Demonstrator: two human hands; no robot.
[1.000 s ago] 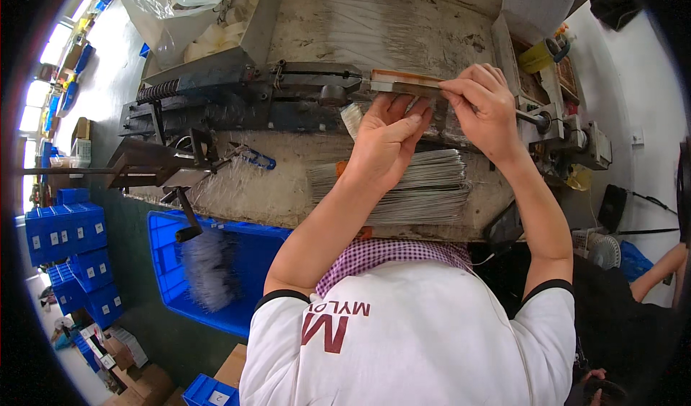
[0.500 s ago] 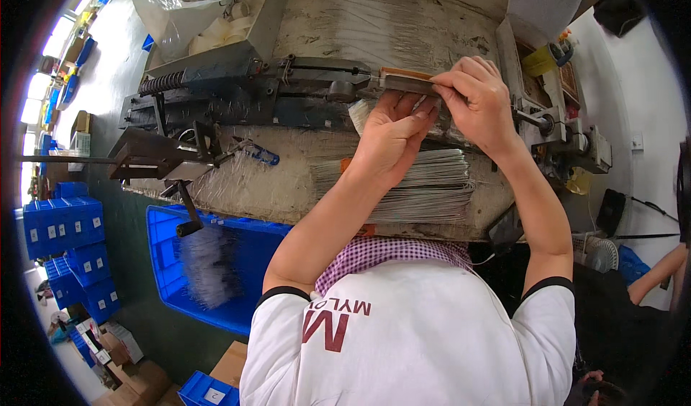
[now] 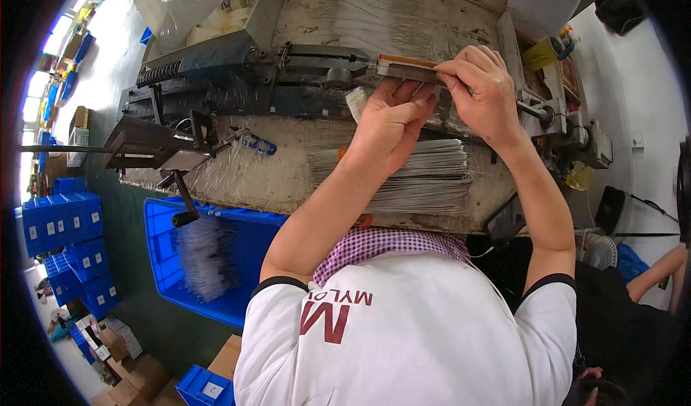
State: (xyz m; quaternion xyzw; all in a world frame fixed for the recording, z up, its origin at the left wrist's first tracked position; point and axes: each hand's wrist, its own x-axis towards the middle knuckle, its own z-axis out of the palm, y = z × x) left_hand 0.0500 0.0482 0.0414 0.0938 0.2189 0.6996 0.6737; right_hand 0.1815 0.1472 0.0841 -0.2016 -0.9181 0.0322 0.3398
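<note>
A narrow metal bar with an orange strip along its far edge [image 3: 407,68] lies across the workbench, at the right end of a long dark bench machine [image 3: 216,82]. My left hand [image 3: 392,122] is just below the bar, fingers curled up to its underside and thumb closed against them. Whatever sits between those fingers is hidden. At the bar's right end, my right hand [image 3: 484,93] pinches with thumb and forefinger; I cannot make out what is in the pinch. Nearer me lies a thick bundle of thin metal wires [image 3: 425,179], partly behind my left forearm.
A hand crank [image 3: 186,215] juts from the machine over a blue bin [image 3: 162,262] holding bristly pieces. Small blue-handled pliers [image 3: 259,144] lie on the bench. A box with a plastic bag [image 3: 176,10] stands far left. Shafts and blocks [image 3: 551,122] sit at the right.
Both hands stay at the bar, with only slight shifts of the fingers. The whole view has tilted a little.
</note>
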